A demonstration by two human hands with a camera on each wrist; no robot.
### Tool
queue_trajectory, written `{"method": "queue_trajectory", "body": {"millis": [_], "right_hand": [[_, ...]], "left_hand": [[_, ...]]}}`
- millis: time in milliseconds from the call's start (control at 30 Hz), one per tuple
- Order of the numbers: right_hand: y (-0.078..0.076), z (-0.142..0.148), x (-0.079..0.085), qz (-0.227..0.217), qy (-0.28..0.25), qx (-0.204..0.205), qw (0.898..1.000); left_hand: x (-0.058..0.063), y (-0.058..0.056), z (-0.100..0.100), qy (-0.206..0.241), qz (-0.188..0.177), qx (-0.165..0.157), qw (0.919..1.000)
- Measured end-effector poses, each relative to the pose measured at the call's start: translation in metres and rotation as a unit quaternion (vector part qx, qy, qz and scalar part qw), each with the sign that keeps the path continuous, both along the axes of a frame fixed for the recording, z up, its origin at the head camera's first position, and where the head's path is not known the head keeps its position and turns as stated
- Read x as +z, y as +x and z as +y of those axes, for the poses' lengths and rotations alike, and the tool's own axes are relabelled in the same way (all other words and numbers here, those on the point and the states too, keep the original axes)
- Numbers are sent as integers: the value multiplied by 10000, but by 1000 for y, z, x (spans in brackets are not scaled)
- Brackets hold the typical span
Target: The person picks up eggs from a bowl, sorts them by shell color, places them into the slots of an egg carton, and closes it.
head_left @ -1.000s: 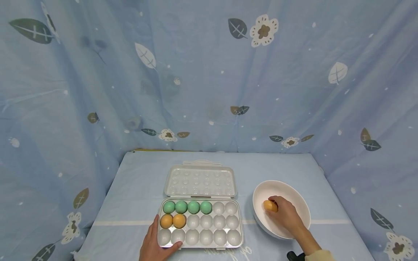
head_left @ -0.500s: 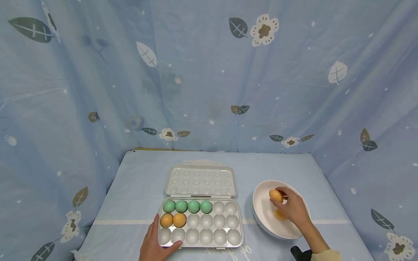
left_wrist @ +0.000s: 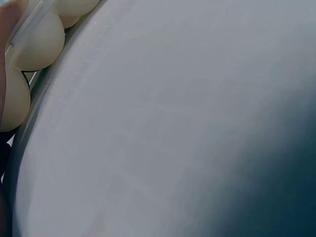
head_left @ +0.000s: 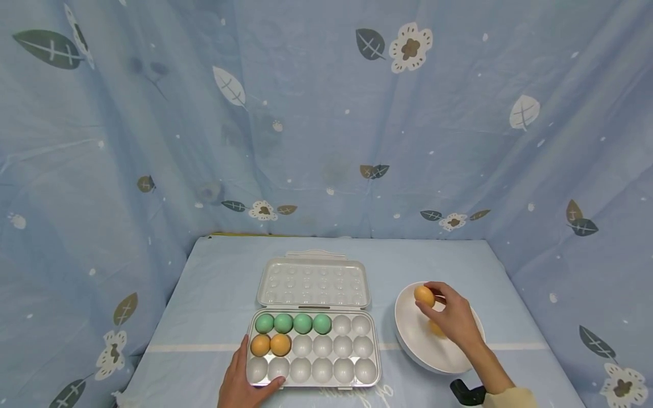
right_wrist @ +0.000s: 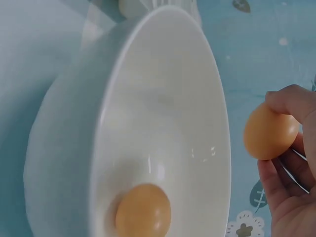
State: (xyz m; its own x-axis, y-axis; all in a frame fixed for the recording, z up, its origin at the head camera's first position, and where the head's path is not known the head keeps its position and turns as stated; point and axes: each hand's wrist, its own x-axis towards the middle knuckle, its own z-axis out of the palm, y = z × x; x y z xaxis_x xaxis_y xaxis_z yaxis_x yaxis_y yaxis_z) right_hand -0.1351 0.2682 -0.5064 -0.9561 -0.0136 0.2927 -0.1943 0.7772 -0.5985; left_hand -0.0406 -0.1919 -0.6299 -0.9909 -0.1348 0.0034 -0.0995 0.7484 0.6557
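My right hand (head_left: pixel 455 318) pinches an orange egg (head_left: pixel 424 296) between thumb and fingers above the white bowl (head_left: pixel 415 345). The right wrist view shows the held egg (right_wrist: pixel 271 132) just past the bowl's rim. Inside the bowl, a second orange egg (right_wrist: pixel 144 212) lies partly cut off by the frame. My left hand (head_left: pixel 242 377) rests at the near left corner of the egg tray (head_left: pixel 378 362), fingers straight along its side and thumb on the front edge. Several green eggs (head_left: pixel 302 323) fill part of its back row; two orange eggs (head_left: pixel 280 344) sit at the middle row's left.
The tray's hinged lid (head_left: pixel 313 281) lies folded back behind it. A light blue cloth covers the table (head_left: pixel 204 294). Blue patterned curtains (head_left: pixel 326 124) hang behind and at both sides. A black strap (head_left: pixel 467 392) is on the right wrist.
My right hand has lifted the orange egg up from inside the bowl, and it is now slightly farther back over it. The left hand and tray have stayed put.
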Motion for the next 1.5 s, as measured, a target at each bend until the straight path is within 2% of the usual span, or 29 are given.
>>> {"method": "queue_trajectory", "body": {"millis": [167,433,733,1033,1267,1500], "right_hand": [[-2,-13,1,219,-230,190,9993],[-7,-40,0,99,-1102,439,9929],[-10,-80,-8,97,-1681,924,9814],[-11,-121,-14,-195,-1868,1268,9740],[-8,-144,-19,-317,-1886,1758,9657],[-4,-165,-26,-197,-1804,2240,9575]], "left_hand": [[-1,0,0,22,39,-4,10000],[1,0,0,-8,-186,34,9998],[-3,1,0,-23,235,61,9997],[-3,0,0,33,141,91,9999],[1,0,0,-3,-205,92,9997],[3,0,0,4,-237,55,9997]]}}
